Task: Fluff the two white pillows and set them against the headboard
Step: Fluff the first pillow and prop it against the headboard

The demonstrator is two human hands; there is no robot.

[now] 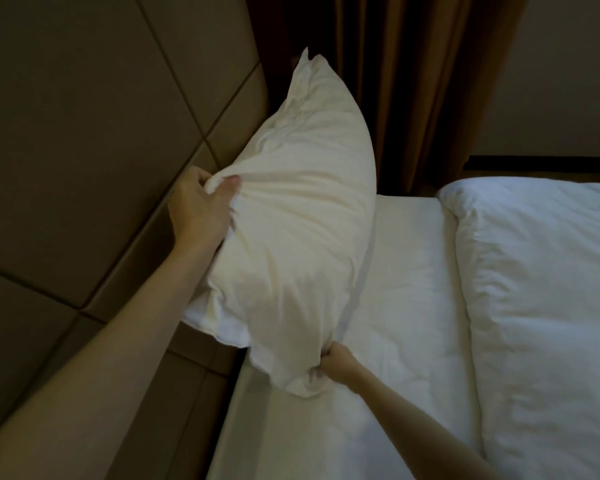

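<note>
Flanking pillow [291,216]: headboard [84,133], duvet [541,306], curtain [413,81].

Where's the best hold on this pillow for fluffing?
Grip the pillow at opposite ends, as now: left hand pinching the headboard-side edge, right hand bunching the near corner. Its long, soft shape sags unless both ends are held.
</note>
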